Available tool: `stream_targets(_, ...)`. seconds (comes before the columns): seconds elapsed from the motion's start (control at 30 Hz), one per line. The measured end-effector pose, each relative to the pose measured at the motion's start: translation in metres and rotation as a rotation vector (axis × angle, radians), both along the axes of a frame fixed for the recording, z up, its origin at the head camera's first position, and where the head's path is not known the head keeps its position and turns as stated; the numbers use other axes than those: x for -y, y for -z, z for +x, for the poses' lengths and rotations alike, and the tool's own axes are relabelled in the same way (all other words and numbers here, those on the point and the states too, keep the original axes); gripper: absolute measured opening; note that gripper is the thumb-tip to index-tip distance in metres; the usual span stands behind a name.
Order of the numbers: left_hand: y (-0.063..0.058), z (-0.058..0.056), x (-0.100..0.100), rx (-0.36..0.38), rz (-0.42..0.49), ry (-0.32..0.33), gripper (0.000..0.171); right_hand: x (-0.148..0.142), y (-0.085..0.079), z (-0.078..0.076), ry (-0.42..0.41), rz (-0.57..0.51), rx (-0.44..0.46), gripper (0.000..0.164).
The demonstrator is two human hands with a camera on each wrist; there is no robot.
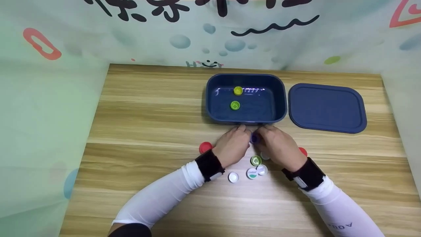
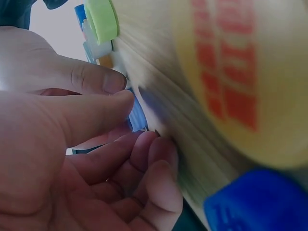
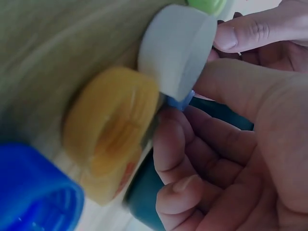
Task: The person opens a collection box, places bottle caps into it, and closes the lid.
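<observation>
Blue cap (image 1: 254, 138) lay between the fingers of the left hand (image 1: 233, 146) and right hand (image 1: 279, 144), both apparently pinching it near the table (image 1: 148, 131); a light, even hold seemed best, keeping clear of the box (image 1: 260, 112) just beyond the fingers.

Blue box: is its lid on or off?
Off. The lid lies on the table beside the box, where a yellow cap and green cap show inside.

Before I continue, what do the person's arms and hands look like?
The left hand and right hand are bare. White sleeves cover the forearms, dark lettering on the right one; black bands with pale tabs wrap both wrists.
</observation>
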State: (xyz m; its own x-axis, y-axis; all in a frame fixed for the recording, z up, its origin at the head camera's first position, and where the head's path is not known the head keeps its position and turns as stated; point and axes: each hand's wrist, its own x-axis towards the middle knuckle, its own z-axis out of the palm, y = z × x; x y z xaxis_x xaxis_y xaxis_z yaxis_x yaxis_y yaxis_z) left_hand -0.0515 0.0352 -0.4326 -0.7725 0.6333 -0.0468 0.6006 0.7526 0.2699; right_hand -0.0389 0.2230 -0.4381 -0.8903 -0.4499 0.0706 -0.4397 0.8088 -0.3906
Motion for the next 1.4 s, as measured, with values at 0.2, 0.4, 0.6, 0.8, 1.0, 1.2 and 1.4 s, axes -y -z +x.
stream_targets(0.2, -0.007, 0.001, 0.002, 0.042, 0.071, -0.006, 0.03, 0.0, -0.006, 0.004, 0.024, -0.087, 0.048, 0.026)
stream_targets(0.4, -0.021, 0.001, 0.006, 0.155, 0.208, -0.043, 0.032, -0.002, -0.024, 0.005, 0.026, -0.188, 0.073, 0.03)
stream_targets(0.6, -0.037, -0.002, 0.008, 0.223, 0.37, -0.08, 0.036, -0.003, -0.042, 0.0, 0.052, -0.241, 0.021, 0.03)
stream_targets(0.8, -0.048, -0.013, 0.008, 0.263, 0.514, -0.115, 0.043, -0.002, -0.053, -0.011, 0.096, -0.315, -0.044, 0.034)
stream_targets(1.0, -0.056, -0.031, 0.004, 0.361, 0.602, -0.19, 0.049, 0.0, -0.059, -0.028, 0.176, -0.347, -0.074, 0.035)
stream_targets(1.2, -0.058, -0.049, 0.001, 0.453, 0.651, -0.249, 0.05, 0.002, -0.055, -0.049, 0.227, -0.373, -0.06, 0.033)
stream_targets(1.4, -0.052, -0.062, -0.002, 0.519, 0.752, -0.281, 0.048, 0.002, -0.048, -0.067, 0.278, -0.368, -0.015, 0.032)
